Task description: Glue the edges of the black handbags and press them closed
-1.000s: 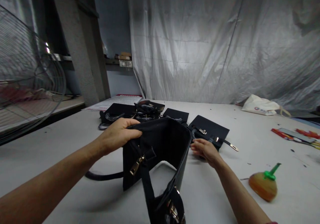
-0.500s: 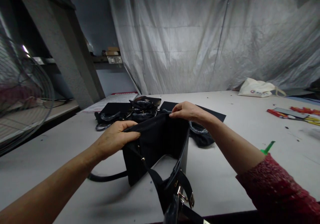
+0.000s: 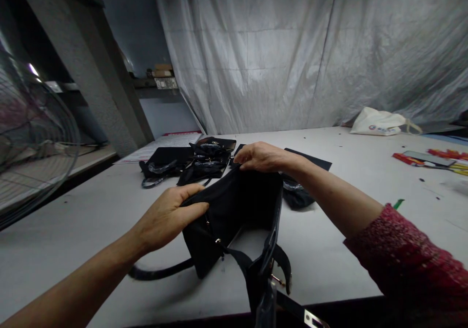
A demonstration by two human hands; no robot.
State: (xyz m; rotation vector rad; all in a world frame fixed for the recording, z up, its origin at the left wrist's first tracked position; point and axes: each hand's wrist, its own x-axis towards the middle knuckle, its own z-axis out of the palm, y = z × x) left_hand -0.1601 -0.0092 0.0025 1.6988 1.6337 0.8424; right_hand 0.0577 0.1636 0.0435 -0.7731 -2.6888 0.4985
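Black bag [image 3: 219,206]: at centre, over white tabletop [image 3: 91,216], mouth wide, held by 2 hands; contact with the surface unclear. Left hand [image 3: 164,217]: pinching left rim between thumb and fingers. Right hand [image 3: 261,156]: pinching far rim, fingertips partly hidden. Interior: dark fabric lining, small shiny metal fittings [image 3: 218,241] along left wall, pale surface visible through lower gap. Exterior: rounded handle [image 3: 161,272] curving out at left; flat metal plate [image 3: 316,322] at near strap end. Behind: piled bags [image 3: 210,160], black, some handles in crinkled clear wrap. Far right: soft cream cloth pouch [image 3: 378,122], contents hidden. Background: creased silver sheeting [image 3: 256,50].
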